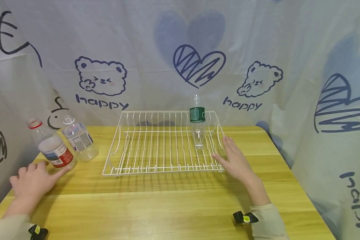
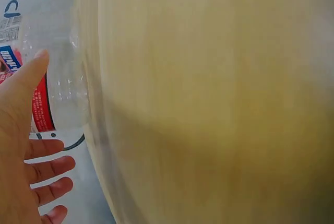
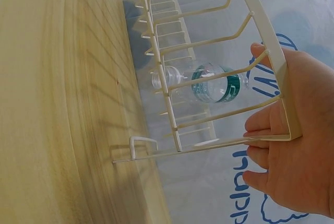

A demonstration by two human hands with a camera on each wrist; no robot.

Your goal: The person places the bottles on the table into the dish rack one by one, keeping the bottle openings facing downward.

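Observation:
My left hand (image 1: 34, 180) is beside a clear plastic bottle with a red-and-blue label (image 1: 58, 155), thumb and fingers spread around its lower part without closing. In the left wrist view the thumb overlaps the bottle (image 2: 65, 88); contact cannot be told. A second clear bottle with a pale label (image 1: 81, 141) stands just right of it. My right hand (image 1: 237, 161) is at the right end of a white wire rack (image 1: 153, 172), its fingers fairly straight along the outside and the thumb by the front corner. Inside the rack, a green-labelled bottle (image 1: 197, 115) stands neck down.
The rack sits on a yellow wood-grain table (image 1: 168, 206), towards its back edge. Behind and at both sides hangs a pale curtain (image 1: 150, 80) with bear and heart drawings. Both uncapped bottles stand at the table's left side, near the curtain.

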